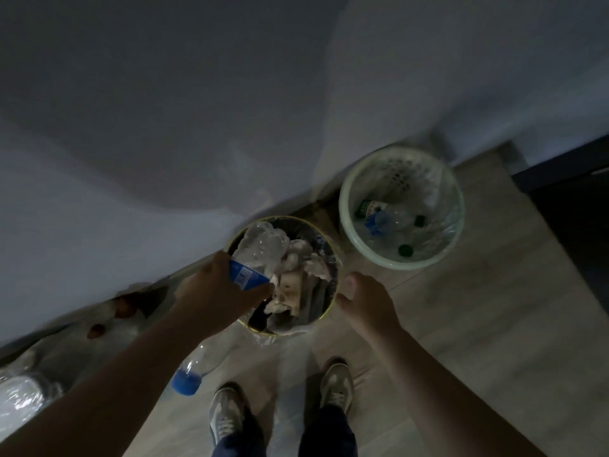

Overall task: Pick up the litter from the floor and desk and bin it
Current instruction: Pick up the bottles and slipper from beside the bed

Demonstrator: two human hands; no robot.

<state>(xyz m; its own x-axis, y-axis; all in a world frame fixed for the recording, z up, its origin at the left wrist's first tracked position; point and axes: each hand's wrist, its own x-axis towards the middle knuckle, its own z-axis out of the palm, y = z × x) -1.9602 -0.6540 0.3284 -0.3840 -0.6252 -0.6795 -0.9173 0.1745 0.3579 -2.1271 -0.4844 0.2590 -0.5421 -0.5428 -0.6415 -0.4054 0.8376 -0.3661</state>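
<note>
The left hand [217, 291], arm stretched forward and palm turned down, grips a crumpled clear plastic bottle [260, 249] by its lower part. The thumb lies along the bottle's blue label [245, 275], which carries a white barcode panel; no brand can be read.

The bottle hangs over a round dark bin with a yellow rim [298, 220], at the bin's 10 o'clock, above crumpled white paper wads [296, 258].

The right hand [365, 305] hovers at the bin's 3 o'clock, back up, thumb and forefinger loosely spread with nothing between them. Whether it touches the rim I cannot tell.

At 1 o'clock from the dark bin stands a second bin, a pale perforated plastic basket with a clear liner [389, 263]. It holds clear bottles, a green label [365, 206] too blurred to read and two green caps [405, 250].

At 7 o'clock one clear bottle with a blue band [197, 371] lies on the wooden floor [461, 324]. Two grey shoes [227, 413] stand at 6 o'clock.
</note>
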